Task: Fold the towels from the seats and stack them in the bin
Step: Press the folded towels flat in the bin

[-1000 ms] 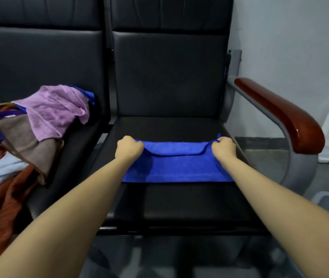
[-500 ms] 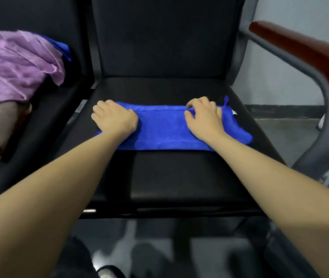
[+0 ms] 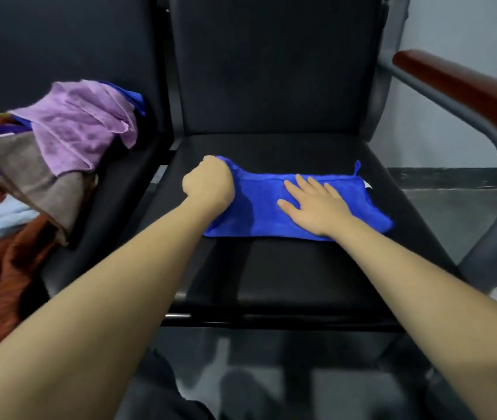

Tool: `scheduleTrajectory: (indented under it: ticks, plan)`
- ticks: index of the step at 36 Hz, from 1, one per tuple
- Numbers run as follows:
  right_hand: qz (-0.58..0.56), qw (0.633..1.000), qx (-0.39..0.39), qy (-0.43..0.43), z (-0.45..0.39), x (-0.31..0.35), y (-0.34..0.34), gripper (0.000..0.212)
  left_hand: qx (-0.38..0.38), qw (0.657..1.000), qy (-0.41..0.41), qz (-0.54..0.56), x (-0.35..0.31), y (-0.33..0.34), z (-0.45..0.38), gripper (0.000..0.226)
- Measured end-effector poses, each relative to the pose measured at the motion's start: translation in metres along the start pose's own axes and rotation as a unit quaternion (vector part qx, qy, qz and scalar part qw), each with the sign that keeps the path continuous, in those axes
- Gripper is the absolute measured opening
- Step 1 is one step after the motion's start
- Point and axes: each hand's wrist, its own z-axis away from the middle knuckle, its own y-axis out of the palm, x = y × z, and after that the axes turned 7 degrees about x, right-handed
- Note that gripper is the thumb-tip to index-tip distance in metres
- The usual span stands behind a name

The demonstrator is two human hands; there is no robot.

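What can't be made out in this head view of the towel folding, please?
- Bin: not in view.
- Fingers of the left hand: curled out of sight where it grips the blue towel at its left end.
- Towel under the flat right hand: covered.
- Pile of towels on the left seat: cut off by the left edge.
- Floor below the seat: blurred.

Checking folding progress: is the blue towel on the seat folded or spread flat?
Folded: the blue microfibre towel lies as a narrow doubled strip on the seat.
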Motion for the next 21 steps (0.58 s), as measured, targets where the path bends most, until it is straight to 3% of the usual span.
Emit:
scheduleTrajectory:
  ticks: [3, 5, 7, 11, 14, 15, 18, 21]
  plan:
    - [-0.112, 0.993, -0.026, -0.018, -0.005, 0.021, 0.000, 0.056, -0.003, 0.998, 0.045, 0.036, -0.016, -0.020, 0.005, 0.036]
    - [-0.262, 0.962, -0.070, -0.026, -0.006, 0.027, -0.008, 0.048, 0.028, 0.993, 0.069, 0.090, -0.030, -0.029, 0.009, 0.031]
    - [-0.337, 0.935, -0.106, -0.032, 0.000, 0.020, -0.017, 0.042, 0.050, 0.985, 0.091, 0.140, -0.045, -0.035, 0.014, 0.022]
    - [-0.317, 0.933, -0.162, 0.045, 0.022, -0.023, -0.029, 0.033, 0.137, 0.951, 0.130, 0.244, -0.083, -0.036, 0.033, 0.024]
    - [-0.291, 0.939, -0.131, 0.125, 0.028, -0.048, -0.034, 0.042, 0.277, 0.881, 0.119, 0.365, -0.108, -0.029, 0.047, 0.036]
    - [-0.296, 0.937, -0.113, 0.144, 0.031, -0.053, -0.035, 0.046, 0.290, 0.878, 0.114, 0.365, -0.113, -0.025, 0.048, 0.040]
    - [-0.282, 0.939, -0.081, 0.181, 0.037, -0.058, -0.032, 0.046, 0.189, 0.954, 0.104, 0.209, -0.111, -0.010, 0.042, 0.045]
    - [-0.222, 0.948, -0.083, 0.211, 0.037, -0.054, -0.029, 0.051, 0.101, 0.990, 0.064, 0.072, -0.095, 0.006, 0.038, 0.047]
